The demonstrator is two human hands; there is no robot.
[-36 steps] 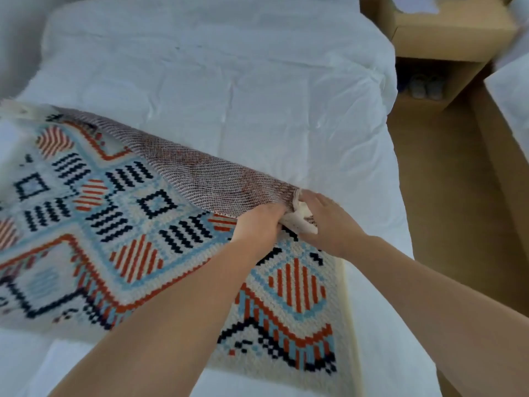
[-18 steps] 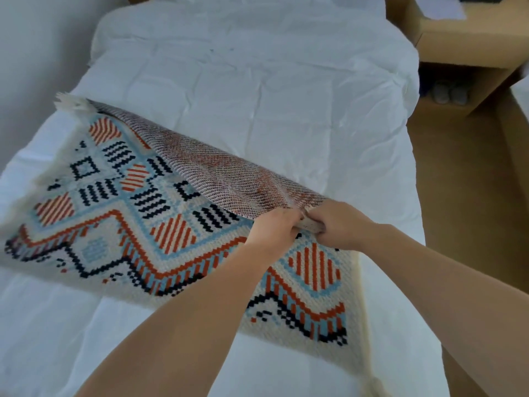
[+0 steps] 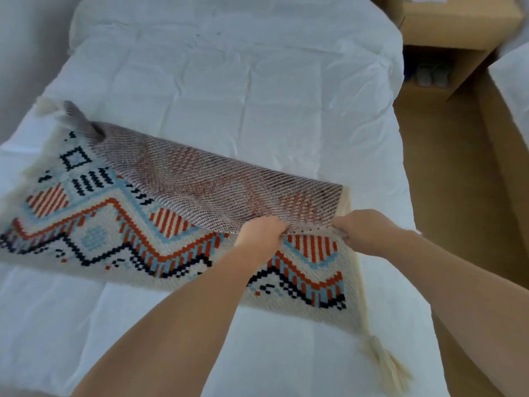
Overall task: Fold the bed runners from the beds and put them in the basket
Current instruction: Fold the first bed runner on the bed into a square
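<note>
Head view looks down on a white bed [image 3: 229,81] with the bed runner [image 3: 114,224] lying across it, from the left edge of the frame to lower right of centre. Its far long edge is turned over toward the viewer, so the grey-red woven back shows above the patterned face. Both hands hold that turned edge just right of centre. The left hand [image 3: 262,233] has its fingers curled round the cloth. The right hand [image 3: 362,232], a little apart from it, pinches the edge near the cream border.

The step in hand looks like the first lengthwise fold, roughly half laid. To do it well, I judge the held edge should be drawn down to meet the near long edge, with the cream border at the right end lined up on itself. The other end, at upper left by the tassel [image 3: 47,106], is bunched and not turned as far. It will probably need a hand run along it to flatten it, since both hands grip only the right end. The weave looks thick, so the fold may want pressing flat.

No basket is in view. At upper right a wooden bedside cabinet [image 3: 446,27] has an open shelf holding what seems a pair of pale shoes [image 3: 432,77], too blurred to be sure.
</note>
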